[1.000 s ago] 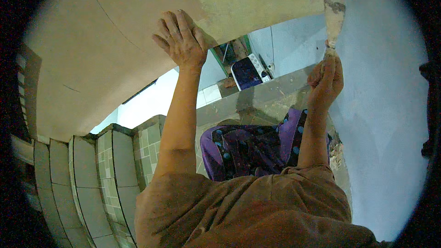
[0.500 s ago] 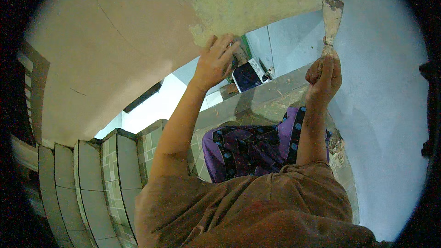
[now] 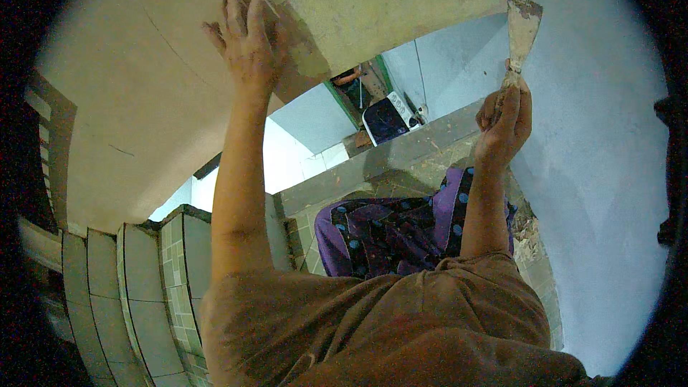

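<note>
Overhead-looking pink-beige surface with a flaking pale yellow-green patch fills the upper left and top. My left hand is raised at it, fingers spread, near the patch's edge, casting a shadow; whether it touches is hard to tell. My right hand grips the handle of a scraper with a wide, crusted metal blade held upright near the blue-white wall at right. Purple cloth with dark, blue-dotted panels lies over my legs below.
Tiled steps descend along the lower left. A grey ledge runs beyond my legs. Through the opening, lower down, a white-and-black appliance with knobs stands by a green-framed recess. Dark railing bars show at the far left edge.
My left hand dropped toward the opening, then rose again up and to the left, now farther left than a second ago. My right hand and scraper have shifted only slightly.
</note>
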`<action>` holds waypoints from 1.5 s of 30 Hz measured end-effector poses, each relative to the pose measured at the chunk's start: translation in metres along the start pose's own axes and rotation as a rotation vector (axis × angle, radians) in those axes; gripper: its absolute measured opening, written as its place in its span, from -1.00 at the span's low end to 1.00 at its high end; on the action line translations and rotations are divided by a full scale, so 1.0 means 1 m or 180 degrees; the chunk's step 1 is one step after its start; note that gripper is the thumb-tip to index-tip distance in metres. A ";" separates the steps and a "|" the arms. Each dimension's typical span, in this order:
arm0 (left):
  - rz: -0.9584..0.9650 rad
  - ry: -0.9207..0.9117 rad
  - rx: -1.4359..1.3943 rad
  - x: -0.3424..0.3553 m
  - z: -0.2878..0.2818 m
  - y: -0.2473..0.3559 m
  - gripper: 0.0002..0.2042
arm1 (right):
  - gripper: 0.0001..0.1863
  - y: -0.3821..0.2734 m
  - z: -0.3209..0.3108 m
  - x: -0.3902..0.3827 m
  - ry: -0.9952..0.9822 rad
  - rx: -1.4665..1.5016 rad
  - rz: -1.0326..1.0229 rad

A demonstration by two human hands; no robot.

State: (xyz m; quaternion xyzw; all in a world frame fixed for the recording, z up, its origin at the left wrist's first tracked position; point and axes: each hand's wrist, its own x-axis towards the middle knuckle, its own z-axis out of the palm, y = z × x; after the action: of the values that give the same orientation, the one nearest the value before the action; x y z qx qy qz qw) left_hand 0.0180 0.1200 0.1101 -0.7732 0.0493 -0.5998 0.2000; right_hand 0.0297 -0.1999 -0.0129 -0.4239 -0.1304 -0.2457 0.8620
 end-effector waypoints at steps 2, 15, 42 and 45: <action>-0.0002 -0.0024 -0.0098 0.008 -0.001 -0.005 -0.37 | -0.71 0.000 0.003 0.000 0.0026 0.0017 -0.0062; 0.0295 0.0413 0.0438 0.130 -0.016 -0.031 -0.43 | -0.67 0.026 0.007 -0.024 -0.0902 -0.0738 0.0247; 0.0122 0.0995 0.1114 0.172 -0.001 -0.019 -0.46 | -0.52 0.060 0.065 -0.048 -0.1483 0.0809 0.1929; 0.0151 0.1049 0.1010 0.171 -0.002 -0.024 -0.46 | -0.53 0.059 0.069 -0.042 -0.1600 0.0338 0.1187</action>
State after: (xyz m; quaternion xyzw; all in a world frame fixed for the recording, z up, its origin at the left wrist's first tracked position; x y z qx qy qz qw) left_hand 0.0589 0.0874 0.2747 -0.6223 0.0045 -0.7133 0.3224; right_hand 0.0241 -0.1009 -0.0285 -0.4424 -0.2721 0.0362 0.8538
